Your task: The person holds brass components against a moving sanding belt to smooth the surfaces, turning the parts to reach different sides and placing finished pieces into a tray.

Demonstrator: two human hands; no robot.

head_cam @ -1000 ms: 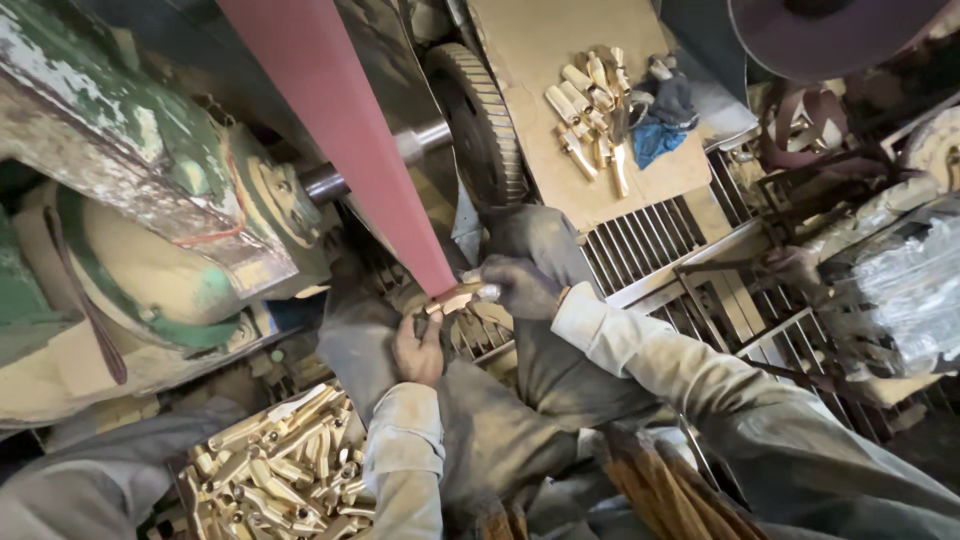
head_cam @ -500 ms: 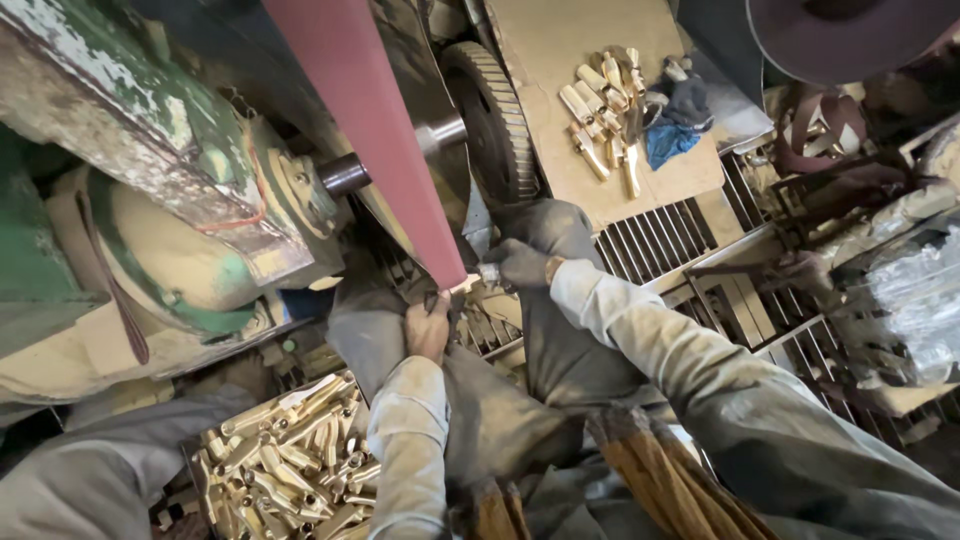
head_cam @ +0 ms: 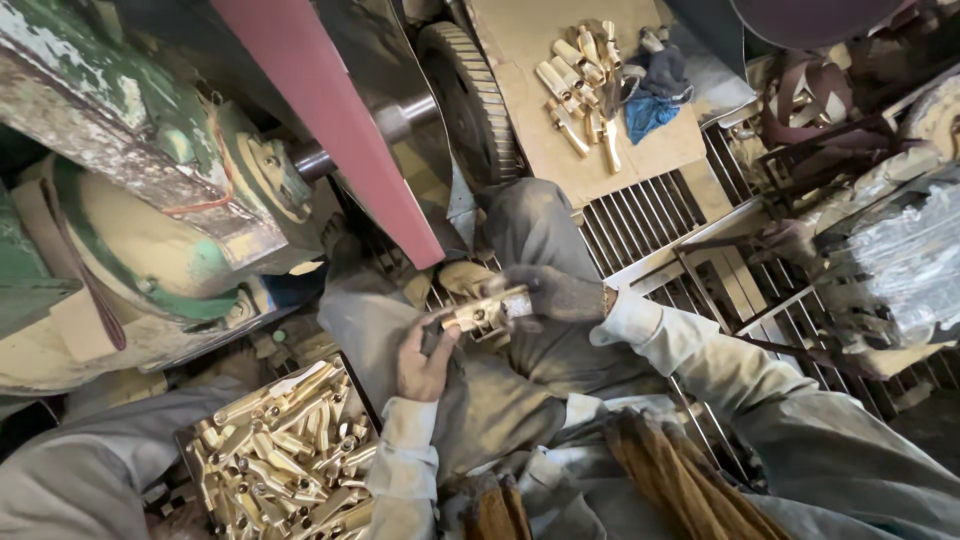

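Note:
A short brass fitting (head_cam: 487, 309) lies across my lap, just below the lower end of a dark red sanding belt (head_cam: 335, 120). My left hand (head_cam: 425, 362), bare, grips its left end from beneath. My right hand (head_cam: 552, 295), in a dark dusty glove, holds its right end. The fitting is off the belt, a little below it. Both sleeves are pale grey and dusty.
A tray (head_cam: 285, 455) heaped with several brass fittings sits at lower left. More brass pieces (head_cam: 580, 85) and a blue rag (head_cam: 650, 100) lie on a board ahead. A green belt-sander motor (head_cam: 140, 230) is left, a metal grate (head_cam: 640, 225) underfoot, plastic-wrapped goods (head_cam: 900, 270) right.
The brass fitting has come down off the red belt and now sits lower between both hands. The view has tipped slightly, showing more of the tray.

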